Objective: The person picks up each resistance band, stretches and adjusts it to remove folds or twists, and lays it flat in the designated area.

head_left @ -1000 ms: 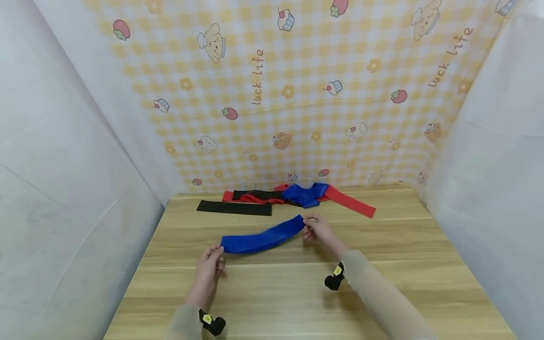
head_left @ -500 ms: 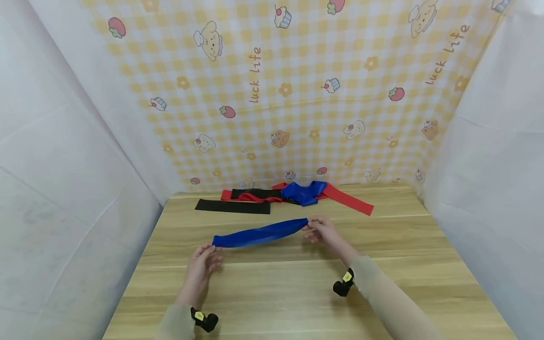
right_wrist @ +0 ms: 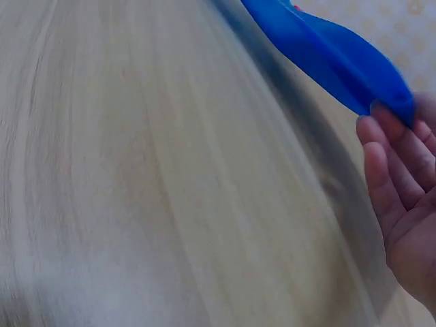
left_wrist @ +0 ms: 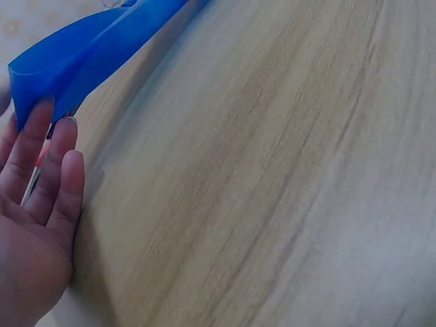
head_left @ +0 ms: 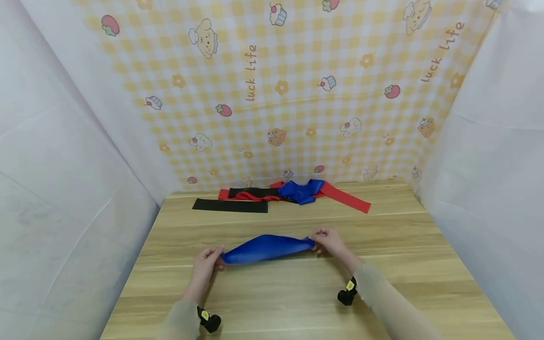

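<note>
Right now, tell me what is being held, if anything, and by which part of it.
A blue strip, by its two ends: the left hand pinches one end, the right hand the other.

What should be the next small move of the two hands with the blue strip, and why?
Probably, the left hand and right hand should draw slightly apart: they pinch opposite ends of the blue strip, and its middle looks slack, spreading wider than the gathered ends, above the wooden tabletop.
</note>
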### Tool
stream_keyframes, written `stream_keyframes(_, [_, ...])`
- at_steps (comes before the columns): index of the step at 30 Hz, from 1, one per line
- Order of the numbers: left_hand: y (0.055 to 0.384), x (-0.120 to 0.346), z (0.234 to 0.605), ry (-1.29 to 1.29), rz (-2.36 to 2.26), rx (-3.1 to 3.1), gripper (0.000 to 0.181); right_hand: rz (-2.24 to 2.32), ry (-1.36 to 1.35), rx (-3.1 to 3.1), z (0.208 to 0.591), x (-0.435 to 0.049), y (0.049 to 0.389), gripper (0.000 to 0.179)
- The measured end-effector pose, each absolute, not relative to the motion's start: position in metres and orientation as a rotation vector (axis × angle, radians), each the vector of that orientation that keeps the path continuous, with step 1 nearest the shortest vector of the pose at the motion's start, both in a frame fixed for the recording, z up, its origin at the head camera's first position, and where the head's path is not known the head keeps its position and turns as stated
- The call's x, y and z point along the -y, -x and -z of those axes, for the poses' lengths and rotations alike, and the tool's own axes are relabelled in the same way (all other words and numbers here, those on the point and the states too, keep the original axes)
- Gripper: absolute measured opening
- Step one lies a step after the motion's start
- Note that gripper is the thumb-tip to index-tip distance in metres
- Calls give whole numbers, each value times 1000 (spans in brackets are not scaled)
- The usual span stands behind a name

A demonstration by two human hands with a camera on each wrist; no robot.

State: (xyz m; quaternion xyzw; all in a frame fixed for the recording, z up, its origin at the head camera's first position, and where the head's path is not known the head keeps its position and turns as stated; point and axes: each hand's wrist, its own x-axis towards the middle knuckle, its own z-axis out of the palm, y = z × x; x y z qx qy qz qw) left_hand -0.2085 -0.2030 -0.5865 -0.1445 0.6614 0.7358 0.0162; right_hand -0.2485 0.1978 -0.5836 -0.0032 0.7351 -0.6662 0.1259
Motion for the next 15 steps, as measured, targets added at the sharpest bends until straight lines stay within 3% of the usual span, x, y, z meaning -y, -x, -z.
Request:
stream_keyframes(4, [211, 201, 591, 405, -2185, -2144, 15, 1887, -12, -2187, 594, -200, 245, 13])
stream_keyframes(9, [214, 202, 594, 365, -2097, -2184, 19, 1849, -36, -2228, 598, -200, 245, 17])
stream_keyframes(15, [215, 205, 596, 311, -1995, -2236, 38, 1809, -33, -2230, 598, -199, 247, 30])
